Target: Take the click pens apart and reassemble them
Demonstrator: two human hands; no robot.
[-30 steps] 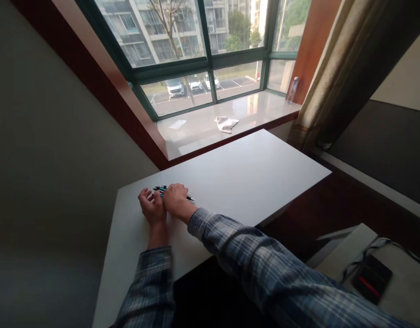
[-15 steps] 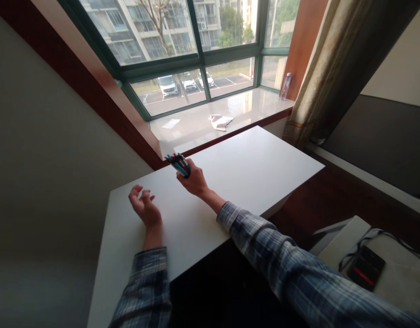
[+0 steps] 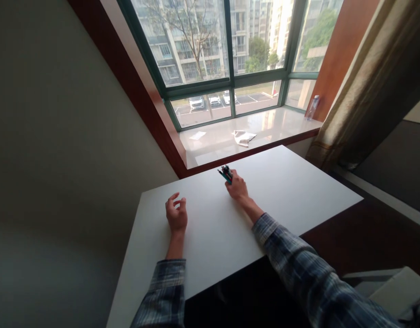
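Note:
A bundle of pens (image 3: 225,173), in dark, teal and some red, is gripped by my right hand (image 3: 237,186) over the back part of the white table (image 3: 210,255). Their upper ends point up and to the left; the lower ends are hidden in my palm. Whether a holder encloses them, I cannot tell. To the left, my left hand (image 3: 177,213) is over the tabletop with its fingers loosely curved and apart, holding nothing.
Behind the table runs a window sill (image 3: 216,152) with a crumpled white wrapper (image 3: 244,137), a flat white paper (image 3: 198,135) and a clear bottle (image 3: 312,107). A curtain (image 3: 339,105) hangs at the right. A pale box-like piece (image 3: 401,291) stands at the lower right.
The camera view has shifted, so the table and window appear farther right and lower. My right hand has moved with the pens farther from my left hand. My left hand remains empty.

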